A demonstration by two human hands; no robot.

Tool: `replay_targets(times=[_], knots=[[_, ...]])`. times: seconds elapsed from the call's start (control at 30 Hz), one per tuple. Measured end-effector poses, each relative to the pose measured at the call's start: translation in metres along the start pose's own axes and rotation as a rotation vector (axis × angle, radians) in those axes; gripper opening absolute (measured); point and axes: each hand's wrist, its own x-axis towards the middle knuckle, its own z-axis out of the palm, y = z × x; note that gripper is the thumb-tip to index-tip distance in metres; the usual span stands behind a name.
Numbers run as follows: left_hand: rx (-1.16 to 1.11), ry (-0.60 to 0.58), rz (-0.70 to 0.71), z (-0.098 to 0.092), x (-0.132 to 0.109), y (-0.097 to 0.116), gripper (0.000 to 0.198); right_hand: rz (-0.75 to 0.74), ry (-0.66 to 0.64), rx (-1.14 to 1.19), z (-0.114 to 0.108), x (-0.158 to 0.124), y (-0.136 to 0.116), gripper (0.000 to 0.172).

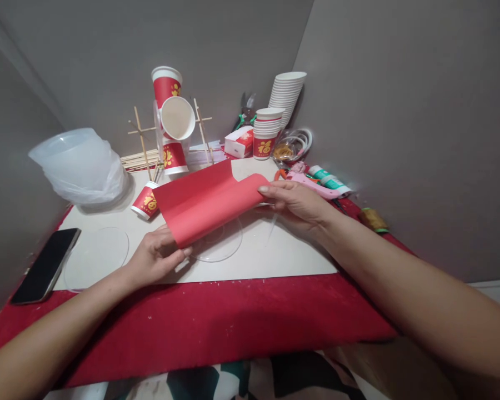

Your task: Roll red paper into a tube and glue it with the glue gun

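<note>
A sheet of red paper (210,211), bent into a loose curve, is held up above the white board (291,261). My left hand (156,253) supports its lower left corner, with some fingers hidden behind the paper. At the other end, my right hand (298,203) pinches the right edge between thumb and fingers. Under the paper lies a clear plastic disc (223,253), partly covered from view. A second clear disc (98,255) rests left of my left hand. Just behind that hand, a red paper cup (145,201) tilts with sticks in it.
A phone (45,266) and a bagged stack of plastic bowls (83,166) are on the left. Red cups joined together (177,118) stand at the back among wooden sticks (140,133). Stacked paper cups (269,136), pliers (246,111) and a pink glue gun (314,183) sit right.
</note>
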Motion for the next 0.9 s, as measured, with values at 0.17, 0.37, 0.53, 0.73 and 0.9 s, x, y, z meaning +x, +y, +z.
replay_targets(times=[0.17,0.37,0.53,0.73,0.9], knots=[[-0.136,0.132,-0.132,-0.006,-0.001,-0.001,0.016,-0.035,0.073,0.074,-0.001,0.001,-0.003,0.028],[-0.681,0.390,-0.328,-0.006,0.007,-0.008,0.021,-0.098,0.063,0.050,-0.002,0.002,-0.003,0.022],[-0.825,0.476,-0.441,-0.002,0.012,-0.006,0.025,-0.115,-0.018,0.038,0.004,-0.002,-0.004,0.029],[-0.862,0.591,-0.495,0.002,0.007,-0.007,0.028,-0.147,-0.099,-0.006,0.010,-0.008,-0.004,0.032],[-0.941,0.471,-0.551,0.011,0.005,-0.001,0.032,-0.111,-0.142,-0.070,0.012,-0.011,-0.003,0.034]])
